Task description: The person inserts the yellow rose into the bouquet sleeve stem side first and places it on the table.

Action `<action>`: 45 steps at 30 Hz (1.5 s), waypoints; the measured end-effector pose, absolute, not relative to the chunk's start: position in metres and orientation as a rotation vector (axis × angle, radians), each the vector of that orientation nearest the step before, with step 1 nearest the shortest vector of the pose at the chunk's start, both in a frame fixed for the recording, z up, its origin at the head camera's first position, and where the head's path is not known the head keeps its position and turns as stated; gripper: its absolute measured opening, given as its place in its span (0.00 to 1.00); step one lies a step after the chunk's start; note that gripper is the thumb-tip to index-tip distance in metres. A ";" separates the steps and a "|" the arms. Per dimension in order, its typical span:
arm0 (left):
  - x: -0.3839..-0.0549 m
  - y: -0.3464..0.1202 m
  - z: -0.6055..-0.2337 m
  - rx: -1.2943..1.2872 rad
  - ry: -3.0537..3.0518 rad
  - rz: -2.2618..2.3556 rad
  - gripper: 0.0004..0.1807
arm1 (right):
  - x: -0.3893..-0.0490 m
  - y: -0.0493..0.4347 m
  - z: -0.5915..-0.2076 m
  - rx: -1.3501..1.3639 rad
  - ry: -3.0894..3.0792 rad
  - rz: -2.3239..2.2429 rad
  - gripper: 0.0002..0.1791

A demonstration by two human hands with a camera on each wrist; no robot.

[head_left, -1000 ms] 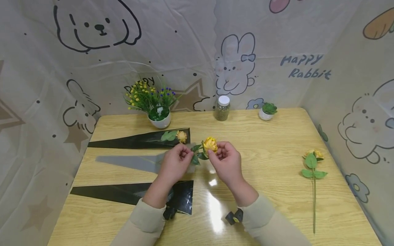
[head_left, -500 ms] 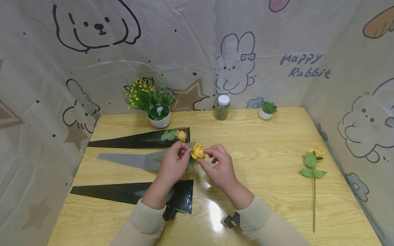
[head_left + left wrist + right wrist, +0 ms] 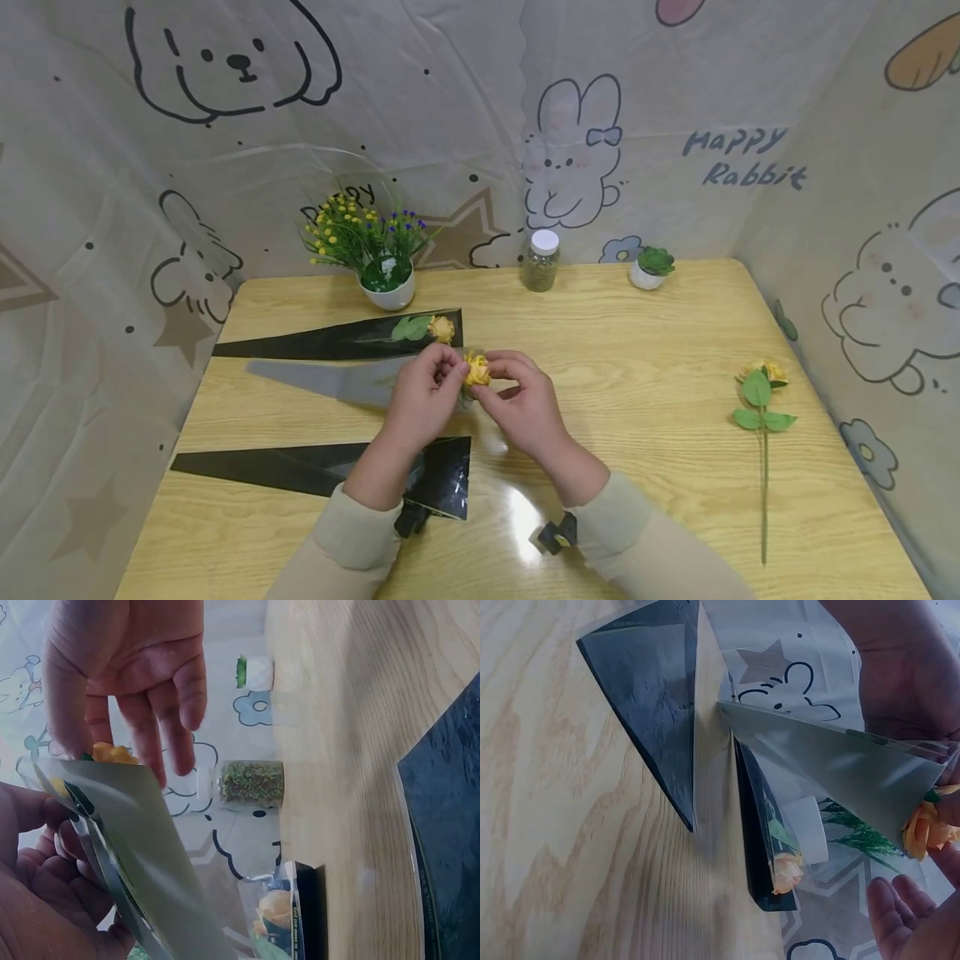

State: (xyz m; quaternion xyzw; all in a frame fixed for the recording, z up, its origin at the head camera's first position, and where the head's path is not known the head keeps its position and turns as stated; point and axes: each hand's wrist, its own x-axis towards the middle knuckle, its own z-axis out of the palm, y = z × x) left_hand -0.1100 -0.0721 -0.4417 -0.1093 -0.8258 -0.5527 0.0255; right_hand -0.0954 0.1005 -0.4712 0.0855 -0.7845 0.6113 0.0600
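A grey flower sleeve [image 3: 337, 382] with a clear front slants up off the table, wide end at my hands. My left hand [image 3: 426, 393] pinches the sleeve at its mouth. At that mouth, a yellow-orange rose [image 3: 477, 371] has its bloom at the rim, the stem going into the sleeve. My right hand [image 3: 527, 402] holds the bloom between thumb and forefinger, its other fingers loose, as the left wrist view shows. The right wrist view has the rose [image 3: 924, 827] poking just past the sleeve's edge. Most of the stem is hidden.
A black sleeve with a rose inside [image 3: 441, 329] lies behind the hands, another black sleeve [image 3: 262, 471] in front. One more yellow rose [image 3: 763, 417] lies at the right. Along the back stand a flowerpot [image 3: 390, 296], a lidded jar [image 3: 542, 265] and a succulent [image 3: 651, 268].
My right hand has moved left with the rose, bringing its bloom down to the sleeve's mouth; its leaves have gone out of sight. My left hand has stayed nearly still.
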 end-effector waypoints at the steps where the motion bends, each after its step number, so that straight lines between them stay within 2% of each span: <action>1: -0.110 -0.072 -0.441 -0.342 -2.551 -1.708 0.04 | -0.096 0.099 -0.471 0.256 -2.369 1.860 0.07; 15: -0.104 -0.069 -0.435 -0.397 -2.531 -1.603 0.04 | -0.099 0.083 -0.471 0.182 -2.292 2.072 0.06; 18: -0.103 -0.070 -0.434 -0.394 -2.539 -1.595 0.07 | -0.101 0.083 -0.474 0.169 -2.311 2.045 0.06; 21: -0.104 -0.078 -0.434 -0.400 -2.615 -1.500 0.24 | -0.103 0.085 -0.477 0.178 -2.313 2.065 0.08; 25: -0.110 -0.100 -0.434 -0.482 -2.855 -1.241 0.60 | -0.107 0.091 -0.480 0.234 -2.303 2.080 0.12; 27: -0.115 -0.110 -0.438 -0.534 -2.959 -1.126 0.70 | -0.109 0.094 -0.482 0.273 -2.289 2.079 0.13; 28: -0.118 -0.112 -0.442 -0.540 -3.006 -1.081 0.71 | -0.110 0.095 -0.483 0.289 -2.284 2.077 0.14; 30: -0.123 -0.115 -0.452 -0.544 -3.060 -0.993 0.66 | -0.110 0.097 -0.483 0.330 -2.291 2.079 0.15; 32: -0.127 -0.115 -0.461 -0.520 -3.092 -0.933 0.55 | -0.110 0.100 -0.482 0.386 -2.354 2.011 0.17; 34: -0.129 -0.115 -0.468 -0.498 -3.108 -0.876 0.45 | -0.111 0.102 -0.479 0.457 -2.470 1.853 0.20; 36: -0.130 -0.115 -0.469 -0.490 -3.111 -0.845 0.40 | -0.112 0.104 -0.476 0.530 -2.592 1.651 0.23; 40: -0.131 -0.116 -0.470 -0.494 -3.106 -0.820 0.39 | -0.118 0.109 -0.471 0.590 -2.774 1.375 0.21; 45: -0.133 -0.123 -0.472 -0.461 -3.112 -0.819 0.41 | -0.122 0.112 -0.471 0.540 -2.874 1.391 0.16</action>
